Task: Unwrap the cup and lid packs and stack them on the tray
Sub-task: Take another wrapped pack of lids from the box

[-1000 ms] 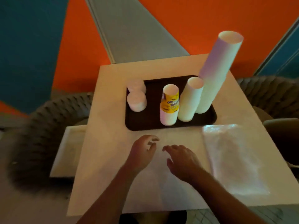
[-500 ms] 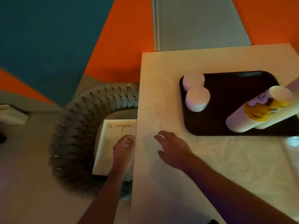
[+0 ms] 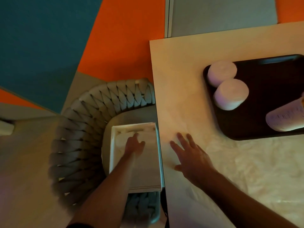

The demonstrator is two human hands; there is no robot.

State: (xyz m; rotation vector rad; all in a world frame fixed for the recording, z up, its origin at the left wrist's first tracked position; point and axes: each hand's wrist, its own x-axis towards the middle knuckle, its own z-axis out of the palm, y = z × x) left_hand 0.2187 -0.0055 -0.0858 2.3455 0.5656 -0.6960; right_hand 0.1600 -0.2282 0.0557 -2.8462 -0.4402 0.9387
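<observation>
From the head camera, the floor shows in orange, teal and grey panels, with a pale tabletop point(image 3: 189, 71) filling the right side of the picture. To its left stands a chair point(image 3: 92, 116) with a thick woven back, and on the chair seat lies an open white box point(image 3: 148, 170) just beside the tabletop's edge.

The left hand point(image 3: 134, 145) reaches down into the box, fingers stretched forward and loosely apart over pale wrapped contents; whether it touches or holds anything there cannot be told. The right hand point(image 3: 190, 153) lies on the tabletop near its left edge, fingers spread and straight, holding nothing. Crinkled clear wrapping point(image 3: 255, 165) lies on the tabletop just right of that hand.

A dark tray point(image 3: 263, 89) sits at the far right, partly cut off by the frame. On its left end stand two short white stacks of lids point(image 3: 230, 94), one just behind the other and touching. Right of them a stack of cups point(image 3: 286, 119) rises from the tray, cut off at the edge.
</observation>
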